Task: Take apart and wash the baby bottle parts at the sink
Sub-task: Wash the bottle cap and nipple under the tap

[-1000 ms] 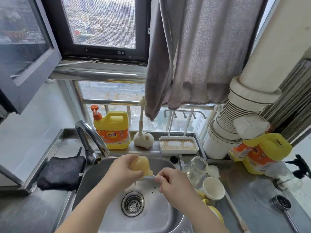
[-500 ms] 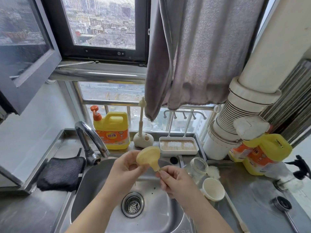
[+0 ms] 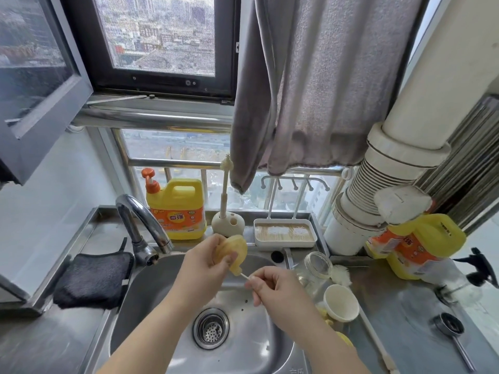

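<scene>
Steel sink (image 3: 151, 292) under window (image 3: 162, 36); grey towel (image 3: 324, 82) hangs above. Left hand (image 3: 201, 268) grips yellow nipple (image 3: 234, 251) over the basin. Right hand (image 3: 275, 288) pinches thin brush stick (image 3: 244, 276) at nipple tip. Soap jug (image 3: 176, 209) on ledge; glass bottle (image 3: 314, 268) and white cap (image 3: 340, 303) on counter right.

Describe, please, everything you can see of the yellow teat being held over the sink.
The yellow teat is a translucent, amber-tinted dome that looks like soft silicone, wide at its base and narrowing to a small tip. It is held above the sink, tilted so the tip points down and right. The left hand grips its wide end with curled fingers. A thin pale stick, pinched by the right hand, meets the tip. Whether the teat is wet cannot be told.
</scene>
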A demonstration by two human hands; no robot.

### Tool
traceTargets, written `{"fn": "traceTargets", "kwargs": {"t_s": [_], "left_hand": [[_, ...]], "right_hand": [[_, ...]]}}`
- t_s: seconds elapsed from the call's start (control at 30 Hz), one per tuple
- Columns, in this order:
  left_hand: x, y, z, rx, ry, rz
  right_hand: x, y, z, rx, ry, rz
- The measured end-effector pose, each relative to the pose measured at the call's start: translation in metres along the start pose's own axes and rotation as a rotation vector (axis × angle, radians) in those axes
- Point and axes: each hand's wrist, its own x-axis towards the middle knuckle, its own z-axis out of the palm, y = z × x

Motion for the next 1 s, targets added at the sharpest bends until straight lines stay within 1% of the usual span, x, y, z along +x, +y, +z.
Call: {"fn": "traceTargets", "kwargs": {"t_s": [0.07, 0.2, 0.3, 0.37, 0.5, 0.6, 0.67, 0.77, 0.83, 0.93, 1.0], "left_hand": [[0.003, 0.0, 0.0, 0.059, -0.035, 0.012], [0.011, -0.002, -0.007, 0.066, 0.016, -0.044], [0.011, -0.001, -0.001, 0.105, -0.048, -0.032], [0.01, 0.0, 0.002, 0.121, -0.066, -0.046], [0.014, -0.005, -0.003, 0.143, -0.103, -0.109], [0.013, -0.003, 0.0, 0.134, -0.176, -0.13], [0.012, 0.0, 0.0, 0.05, -0.213, -0.138], [0.009, -0.002, -0.004, -0.198, -0.291, -0.181], [0.005, -0.006, -0.006, -0.323, -0.301, -0.15], [0.002, -0.01, -0.003, -0.358, -0.257, -0.042], [0.001, -0.011, -0.003, -0.373, -0.233, -0.026]], "right_hand": [[0.0, -0.001, 0.004, -0.036, -0.004, -0.018], [-0.001, -0.005, -0.004, -0.042, -0.033, -0.047], [0.003, -0.003, -0.001, -0.121, 0.019, -0.036], [0.002, -0.002, 0.004, -0.181, 0.019, -0.051], [-0.002, -0.002, -0.002, -0.173, -0.029, -0.063], [0.002, -0.001, 0.0, -0.216, 0.011, -0.047], [0.004, 0.0, 0.004, -0.175, 0.043, -0.033], [0.004, -0.001, 0.001, -0.005, 0.053, -0.009], [0.004, -0.001, -0.001, 0.084, 0.045, -0.009], [0.006, -0.001, 0.0, 0.173, 0.043, -0.03], [0.006, -0.001, 0.001, 0.19, 0.038, -0.047]]}}
